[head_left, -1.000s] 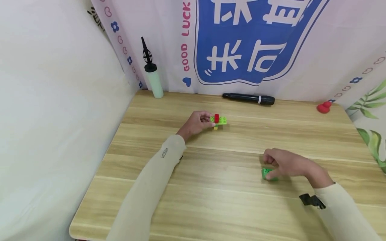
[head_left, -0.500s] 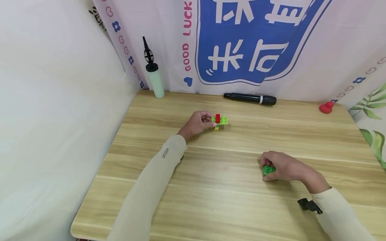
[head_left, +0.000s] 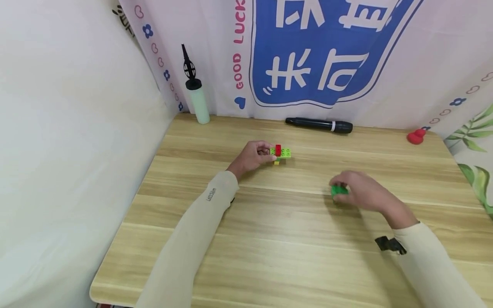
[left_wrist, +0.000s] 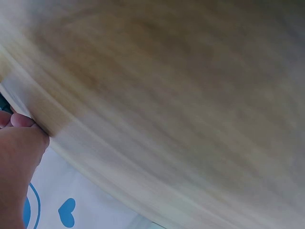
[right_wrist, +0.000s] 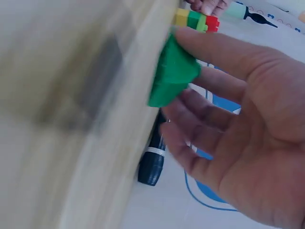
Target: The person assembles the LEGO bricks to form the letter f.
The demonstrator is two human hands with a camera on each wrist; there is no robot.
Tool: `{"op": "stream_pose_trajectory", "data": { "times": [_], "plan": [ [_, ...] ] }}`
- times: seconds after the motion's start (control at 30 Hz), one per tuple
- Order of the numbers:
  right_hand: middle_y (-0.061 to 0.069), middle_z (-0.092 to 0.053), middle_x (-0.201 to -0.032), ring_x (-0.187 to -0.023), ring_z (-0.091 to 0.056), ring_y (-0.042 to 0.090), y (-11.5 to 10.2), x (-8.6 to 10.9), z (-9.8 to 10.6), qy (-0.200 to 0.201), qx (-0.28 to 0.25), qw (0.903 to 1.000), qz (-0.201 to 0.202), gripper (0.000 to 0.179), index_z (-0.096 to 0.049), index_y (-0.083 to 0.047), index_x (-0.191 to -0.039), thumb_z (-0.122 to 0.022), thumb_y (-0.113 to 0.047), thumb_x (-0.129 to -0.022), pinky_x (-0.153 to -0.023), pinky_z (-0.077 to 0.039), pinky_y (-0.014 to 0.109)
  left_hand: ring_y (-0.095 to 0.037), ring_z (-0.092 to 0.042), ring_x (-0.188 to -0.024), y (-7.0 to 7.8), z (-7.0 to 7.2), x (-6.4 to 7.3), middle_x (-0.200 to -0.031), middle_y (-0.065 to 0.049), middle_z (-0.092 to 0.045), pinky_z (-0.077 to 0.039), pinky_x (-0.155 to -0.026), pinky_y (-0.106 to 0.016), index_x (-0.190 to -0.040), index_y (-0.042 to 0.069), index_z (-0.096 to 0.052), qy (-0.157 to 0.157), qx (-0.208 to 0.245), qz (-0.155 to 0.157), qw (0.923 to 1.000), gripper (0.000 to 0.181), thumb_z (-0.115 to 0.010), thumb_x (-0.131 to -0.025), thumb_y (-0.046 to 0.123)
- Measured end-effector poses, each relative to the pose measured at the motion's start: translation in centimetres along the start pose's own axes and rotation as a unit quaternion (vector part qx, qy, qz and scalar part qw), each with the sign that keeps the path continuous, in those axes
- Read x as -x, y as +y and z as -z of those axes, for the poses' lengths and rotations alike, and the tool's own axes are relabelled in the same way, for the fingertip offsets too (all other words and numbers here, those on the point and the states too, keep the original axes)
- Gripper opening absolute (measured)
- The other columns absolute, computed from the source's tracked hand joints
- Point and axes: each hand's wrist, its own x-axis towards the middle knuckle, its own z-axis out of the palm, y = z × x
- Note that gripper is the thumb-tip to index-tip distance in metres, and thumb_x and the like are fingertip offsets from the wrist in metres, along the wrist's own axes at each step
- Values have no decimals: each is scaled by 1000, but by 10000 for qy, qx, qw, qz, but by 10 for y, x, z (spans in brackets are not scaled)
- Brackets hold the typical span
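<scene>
My left hand (head_left: 253,156) holds a small stack of toy building bricks by its left side, upright on the table. The stack has a yellow brick (head_left: 277,163) at the bottom, green above it, a lime green brick (head_left: 286,152) laid across, and a red brick (head_left: 278,149) on top. In the left wrist view only part of the left hand (left_wrist: 21,157) shows at the edge. Nearer and to the right, my right hand (head_left: 360,191) pinches a green building brick (right_wrist: 174,74) between thumb and fingers. That brick has sloping sides and is held just off the table.
A black microphone (head_left: 317,125) lies along the back edge of the wooden table (head_left: 246,256). At the back left stands a pale green hand pump (head_left: 199,105) with a black nozzle. A red gourd-shaped object (head_left: 416,136) sits in the back right corner. Printed cloth hangs behind.
My right hand has closed on the green brick, lifted it off the table and carried it away from me, toward the back. My left hand and the stack have stayed in place.
</scene>
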Motion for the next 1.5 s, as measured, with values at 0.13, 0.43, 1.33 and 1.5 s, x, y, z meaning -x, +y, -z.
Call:
{"op": "stream_pose_trajectory", "data": {
  "times": [0.13,0.43,1.33,1.5],
  "plan": [
    [9,-75,-108,-99,-68,24,-11,-27,12,509,-128,9986,-51,36,-74,0,-126,-83,-16,-95,-89,-60,50,-18,-58,-98,1,0,1,-108,-7,-67,-50,-86,-23,-127,3,-72,-11,3,17,10000,34,-81,-97,16],
    [16,-77,-120,-112,-70,34,-46,-102,20,1426,-322,9886,358,42,-73,-2,-131,-85,-17,-94,-103,-54,56,-18,-60,-98,0,1,0,-107,-7,-67,-52,-86,-23,-127,3,-73,-14,7,-29,10000,33,-81,-97,15],
    [16,-76,-129,-121,-67,34,-65,-157,3,1282,-687,9887,376,38,-78,-5,-127,-87,-15,-92,-106,-54,52,-13,-63,-93,-1,-1,0,-105,-9,-71,-53,-82,-20,-123,-1,-74,8,-40,-218,9998,29,-80,-97,10],
    [17,-73,-130,-121,-66,34,-64,-157,4,1234,-830,9887,191,40,-77,-4,-129,-87,-15,-91,-103,-55,51,-13,-62,-92,0,-2,-1,-104,-8,-70,-52,-81,-20,-124,-1,-73,-8,-12,-222,9998,29,-79,-98,10]
  ]
}}
